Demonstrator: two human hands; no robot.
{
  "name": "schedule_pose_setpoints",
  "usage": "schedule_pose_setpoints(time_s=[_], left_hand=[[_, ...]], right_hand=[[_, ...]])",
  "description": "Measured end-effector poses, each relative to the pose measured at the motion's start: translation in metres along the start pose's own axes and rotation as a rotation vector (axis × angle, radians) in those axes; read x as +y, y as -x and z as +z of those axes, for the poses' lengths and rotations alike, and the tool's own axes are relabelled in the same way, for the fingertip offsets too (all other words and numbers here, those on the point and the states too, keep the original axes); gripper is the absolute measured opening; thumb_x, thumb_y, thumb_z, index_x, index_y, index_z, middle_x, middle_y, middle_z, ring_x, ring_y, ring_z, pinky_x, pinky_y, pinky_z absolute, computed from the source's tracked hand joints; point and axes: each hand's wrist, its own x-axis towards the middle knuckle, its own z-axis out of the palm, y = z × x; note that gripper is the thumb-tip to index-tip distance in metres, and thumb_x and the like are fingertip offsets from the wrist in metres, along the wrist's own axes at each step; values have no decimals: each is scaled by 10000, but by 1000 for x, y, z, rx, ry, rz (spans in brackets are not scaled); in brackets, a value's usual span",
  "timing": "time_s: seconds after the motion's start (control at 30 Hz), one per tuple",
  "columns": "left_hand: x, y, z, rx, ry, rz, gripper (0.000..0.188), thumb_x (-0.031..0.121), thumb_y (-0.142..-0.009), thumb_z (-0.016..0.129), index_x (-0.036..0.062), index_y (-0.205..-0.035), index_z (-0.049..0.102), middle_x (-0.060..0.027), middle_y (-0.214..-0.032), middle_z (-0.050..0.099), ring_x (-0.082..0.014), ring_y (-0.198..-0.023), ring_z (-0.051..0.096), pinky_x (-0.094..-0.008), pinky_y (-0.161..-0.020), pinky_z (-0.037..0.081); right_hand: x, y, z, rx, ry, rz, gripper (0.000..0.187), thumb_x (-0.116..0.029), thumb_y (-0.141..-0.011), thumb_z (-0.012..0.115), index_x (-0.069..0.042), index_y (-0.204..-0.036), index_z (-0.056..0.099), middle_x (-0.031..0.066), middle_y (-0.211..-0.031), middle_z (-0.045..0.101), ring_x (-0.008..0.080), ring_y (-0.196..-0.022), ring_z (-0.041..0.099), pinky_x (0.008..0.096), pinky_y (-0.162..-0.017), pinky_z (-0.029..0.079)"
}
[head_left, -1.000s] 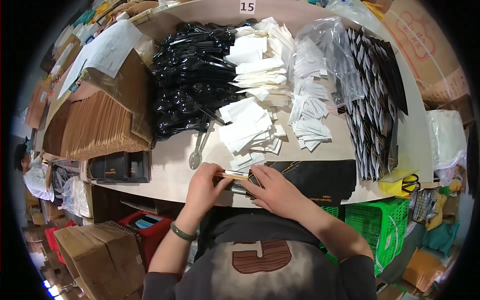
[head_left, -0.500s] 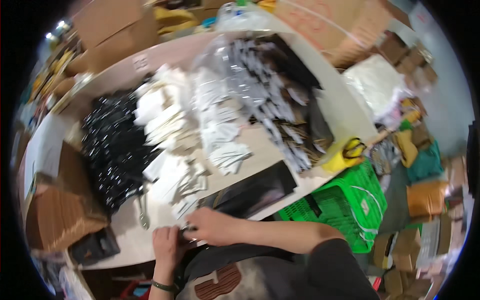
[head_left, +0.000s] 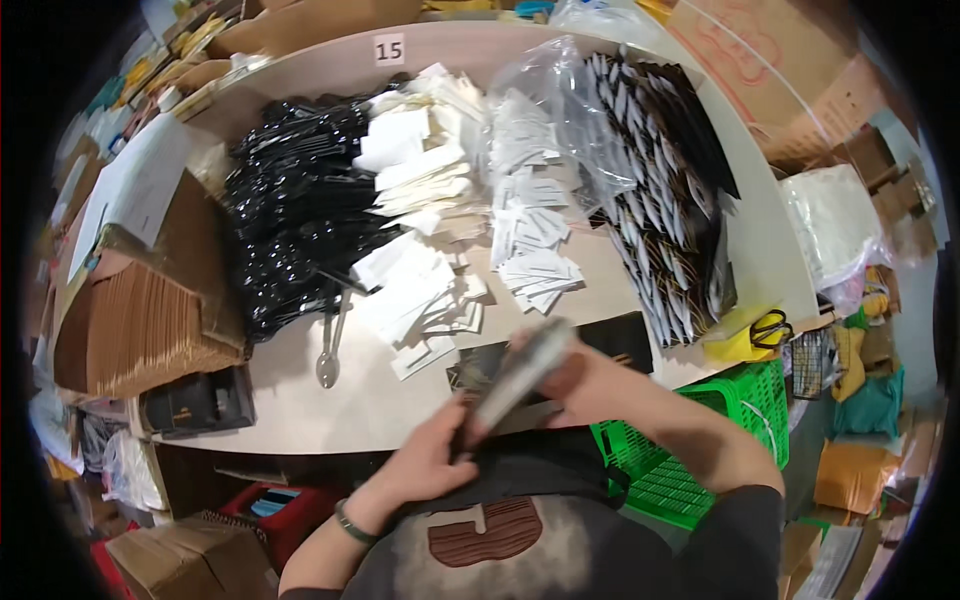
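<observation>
Before me a long, narrow silver-grey thing [head_left: 525,372] slants between both hands, blurred so that its kind cannot be made out. My left hand [head_left: 430,452] is closed round its lower end, near the table's front edge. My right hand [head_left: 578,378] grips it at the upper end, fingers partly hidden behind it. Under and beside the right hand lies a dark flat sheet or bag [head_left: 622,342]. White paper slips [head_left: 405,290] lie in a heap beyond my hands. Two spoons [head_left: 327,365] rest on the table to the left, by shiny black wrapped items [head_left: 290,240].
Small white packets [head_left: 535,225] and overlapping dark bags with silver strips [head_left: 660,200] cover the table's middle and right. A carton of brown sleeves [head_left: 150,325] stands left. Yellow tape with scissors [head_left: 760,335] is at the right edge, above a green crate [head_left: 690,450].
My hands have risen from the table's edge and moved right, now with the long silver-grey thing between them. The view has shifted, so the table appears farther right.
</observation>
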Motion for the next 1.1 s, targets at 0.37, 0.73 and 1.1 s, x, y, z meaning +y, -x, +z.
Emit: schedule_pose_setpoints(time_s=[0.37,0.73,1.1], left_hand=[[-48,41,-16,583,-590,-265,513,67,-666,735,44,-1148,561,-180,-1002,619,-404,-919,614,-424,-775,513],[-34,32,-60,125,-699,-129,692,195,-640,844,80,-1263,569,-148,-1015,614,-355,-940,620,-407,-794,508],[-72,76,-87,810,-590,-91,392,107,-801,762,33,-1165,634,-170,-1119,623,-365,-1027,606,-416,-888,503]], right_hand=[[-54,-79,41,147,368,491,241,-284,-901,647,-53,-844,610,159,-689,654,373,-668,664,450,-582,523],[-63,-112,68,315,173,373,242,-262,-837,628,-41,-740,644,170,-652,644,394,-637,658,489,-607,534],[33,-76,-57,728,938,210,192,-131,-819,702,-133,-999,769,155,-1051,664,339,-997,626,443,-850,515]])
